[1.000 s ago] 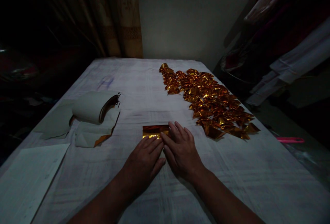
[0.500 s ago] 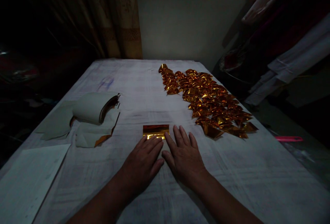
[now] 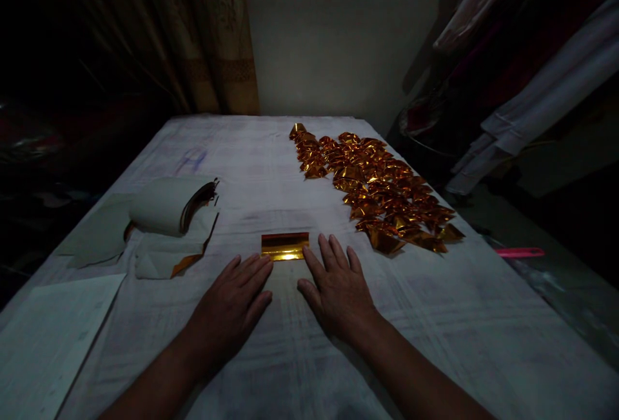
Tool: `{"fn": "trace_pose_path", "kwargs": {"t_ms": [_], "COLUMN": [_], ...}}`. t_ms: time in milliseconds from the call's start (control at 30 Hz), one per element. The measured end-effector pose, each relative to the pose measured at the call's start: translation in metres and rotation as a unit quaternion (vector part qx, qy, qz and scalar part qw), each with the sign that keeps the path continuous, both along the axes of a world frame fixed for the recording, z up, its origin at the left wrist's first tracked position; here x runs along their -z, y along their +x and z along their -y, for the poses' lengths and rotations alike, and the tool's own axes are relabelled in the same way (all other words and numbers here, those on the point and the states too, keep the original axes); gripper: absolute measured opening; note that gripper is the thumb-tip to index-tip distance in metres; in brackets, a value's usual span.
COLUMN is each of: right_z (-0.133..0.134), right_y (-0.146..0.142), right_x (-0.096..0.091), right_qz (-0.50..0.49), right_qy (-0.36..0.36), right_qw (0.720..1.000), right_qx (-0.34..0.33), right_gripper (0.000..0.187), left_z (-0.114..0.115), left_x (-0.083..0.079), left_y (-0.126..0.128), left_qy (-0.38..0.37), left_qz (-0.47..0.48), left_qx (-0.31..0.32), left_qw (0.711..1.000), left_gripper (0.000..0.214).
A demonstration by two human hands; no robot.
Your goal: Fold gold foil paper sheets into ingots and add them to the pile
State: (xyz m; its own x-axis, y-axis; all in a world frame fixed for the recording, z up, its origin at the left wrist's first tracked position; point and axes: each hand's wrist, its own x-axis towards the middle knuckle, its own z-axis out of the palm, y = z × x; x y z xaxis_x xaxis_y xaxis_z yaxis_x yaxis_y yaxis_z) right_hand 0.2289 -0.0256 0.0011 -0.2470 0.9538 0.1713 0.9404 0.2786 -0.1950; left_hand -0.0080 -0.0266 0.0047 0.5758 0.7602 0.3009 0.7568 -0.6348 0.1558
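Note:
A folded strip of gold foil (image 3: 285,246) lies flat on the white cloth-covered table (image 3: 300,355). My left hand (image 3: 232,307) rests flat on the cloth just below and left of the strip, fingers stretched out, its fingertips close to the strip's lower left corner. My right hand (image 3: 338,291) lies flat to the right of the strip, fingers spread, index finger near the strip's right end. Neither hand holds anything.
Several folded gold foil pieces (image 3: 377,191) lie in rows at the right back of the table. A curled stack of grey-backed foil sheets (image 3: 169,213) sits at the left, a white sheet (image 3: 48,336) at the near left. Curtains and hanging clothes surround the table.
Both hands have slid off the gold strip and moved apart, the left hand down and to the left. The strip now lies fully uncovered.

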Motion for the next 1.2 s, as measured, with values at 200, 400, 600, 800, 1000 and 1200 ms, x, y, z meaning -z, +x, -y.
{"fn": "trace_pose_path", "kwargs": {"t_ms": [200, 400, 600, 800, 1000, 1200], "right_z": [0.001, 0.001, 0.003, 0.000, -0.027, -0.043], "right_y": [0.004, -0.003, -0.028, -0.017, -0.001, 0.011], "right_x": [-0.002, -0.006, -0.008, -0.009, -0.022, -0.024], "right_qz": [-0.001, -0.016, -0.019, -0.059, -0.092, -0.114], "right_qy": [-0.003, 0.103, 0.008, 0.024, -0.013, -0.061], "right_qw": [1.000, 0.992, 0.986, 0.992, 0.994, 0.988], "right_qx": [0.004, -0.064, -0.164, -0.110, -0.055, -0.083], "right_gripper": [0.058, 0.052, 0.048, 0.039, 0.024, 0.010], "left_z": [-0.002, -0.004, -0.004, -0.003, -0.010, -0.024], "left_x": [0.001, 0.003, 0.008, -0.004, -0.012, -0.023], "left_y": [-0.005, 0.003, 0.002, 0.003, 0.008, 0.013], "left_qy": [0.017, 0.043, 0.049, 0.007, -0.050, -0.113], "left_qz": [-0.001, 0.002, -0.003, 0.047, 0.111, 0.084], "left_qx": [-0.024, -0.025, -0.038, -0.030, -0.073, -0.117], "left_qw": [1.000, 0.999, 0.998, 0.998, 0.990, 0.983], "left_gripper": [0.044, 0.043, 0.044, 0.030, 0.021, 0.008]}}
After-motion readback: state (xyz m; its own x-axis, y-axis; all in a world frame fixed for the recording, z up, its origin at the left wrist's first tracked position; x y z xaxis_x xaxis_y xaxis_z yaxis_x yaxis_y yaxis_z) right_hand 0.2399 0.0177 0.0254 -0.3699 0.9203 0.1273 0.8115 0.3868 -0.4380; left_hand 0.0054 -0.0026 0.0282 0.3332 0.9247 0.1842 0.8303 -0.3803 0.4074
